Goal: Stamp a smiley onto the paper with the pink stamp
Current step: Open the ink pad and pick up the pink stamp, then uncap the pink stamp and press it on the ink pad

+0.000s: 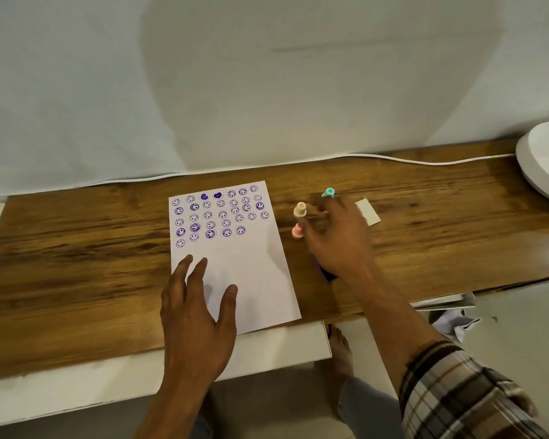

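Paper (235,264) lies under your left hand (197,315), whose spread, open fingers press flat on the blank lower part of the sheet, thumb out toward your right side. Beyond your left fingertips, the upper part of the sheet is filled with rows of purple smiley prints and two solid purple hearts. Your right hand (336,239) reaches over the wooden tabletop (76,248) just beside the paper's right edge, palm down, fingers loosely curled and blurred; you cannot tell from this head view whether it grips anything yet. Right at those fingertips stands the pink stamp (297,231), upright, touching or almost touching your index finger. Just past it, farther from you, stands a beige stamp (300,210), and beyond your knuckles a teal stamp (328,193) pokes up. Under your right wrist a dark purple ink pad (325,274) shows partly. A small white card (368,212) lies on the far side of your right hand, and a round white object (545,160) sits well off to your right. A white cable (393,158) runs along the table's back edge.
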Motion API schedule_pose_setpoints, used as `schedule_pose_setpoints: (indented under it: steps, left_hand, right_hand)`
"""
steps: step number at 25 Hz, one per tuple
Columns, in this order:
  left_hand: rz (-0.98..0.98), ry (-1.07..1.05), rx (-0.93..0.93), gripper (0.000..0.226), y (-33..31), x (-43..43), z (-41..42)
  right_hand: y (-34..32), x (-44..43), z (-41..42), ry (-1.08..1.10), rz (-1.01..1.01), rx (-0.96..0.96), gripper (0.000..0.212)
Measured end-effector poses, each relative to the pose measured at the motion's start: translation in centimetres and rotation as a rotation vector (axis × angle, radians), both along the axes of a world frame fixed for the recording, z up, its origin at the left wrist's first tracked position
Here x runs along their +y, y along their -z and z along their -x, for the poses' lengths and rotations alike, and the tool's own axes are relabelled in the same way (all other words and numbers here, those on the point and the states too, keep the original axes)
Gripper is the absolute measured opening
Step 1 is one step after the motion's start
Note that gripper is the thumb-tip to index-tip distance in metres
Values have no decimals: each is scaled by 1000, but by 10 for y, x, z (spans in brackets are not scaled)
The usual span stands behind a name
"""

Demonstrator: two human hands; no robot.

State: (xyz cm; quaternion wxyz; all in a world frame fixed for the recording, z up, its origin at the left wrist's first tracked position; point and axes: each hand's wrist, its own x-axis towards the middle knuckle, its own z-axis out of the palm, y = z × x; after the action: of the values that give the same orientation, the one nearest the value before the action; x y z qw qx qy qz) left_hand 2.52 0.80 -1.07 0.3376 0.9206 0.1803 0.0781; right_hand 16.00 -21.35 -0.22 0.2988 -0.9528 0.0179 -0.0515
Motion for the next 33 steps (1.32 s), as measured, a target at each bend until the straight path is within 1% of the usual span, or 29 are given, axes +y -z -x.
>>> schedule_pose_setpoints:
  steps: [3,4,5,6,9,11,12,14,17,20,22,24,29,31,33]
  left_hand:
    - [49,2,-13,66,-5,-2,1]
    - [68,6,-19,64,-7,-3,1]
    - [92,11,-28,61,-9,-3,2]
    - [125,20,-38,58,-11,-3,2]
    - [313,58,-32,52,-17,-6,1]
    - [465,90,10,50,-21,-10,0]
    - [520,109,31,47,-23,-13,0]
    - [566,137,71,38,-24,-15,1]
    - [591,141,116,29,-25,-14,2]
    - [647,145,114,35,-26,-9,0]
    - [641,145,104,32,-25,-6,-4]
    - [634,133,110,30,-24,-6,-6]
    - [623,117,112,30,-24,-12,-7]
    - [634,100,123,30,-22,-14,-8]
    - [699,80,144,30,-22,-17,-9]
  right_hand:
    - [5,21,11,-181,168,46,33]
    - [6,24,13,-200,183,67,26]
    - [5,26,15,-184,143,91,21]
    - [0,28,18,-132,48,125,19]
    - [-20,35,37,105,-384,213,16]
    - [-31,41,63,160,-661,265,14]
    - [-34,44,78,166,-773,288,16]
    - [-34,51,105,175,-893,318,22]
    - [-28,55,118,180,-899,351,23]
    - [-28,51,109,110,-924,406,25]
    - [-28,48,103,55,-915,423,28]
    - [-27,48,99,46,-917,434,30]
    - [-21,48,97,98,-942,456,24]
    - [-21,47,96,75,-921,438,23]
    - [-22,45,95,24,-879,412,23]
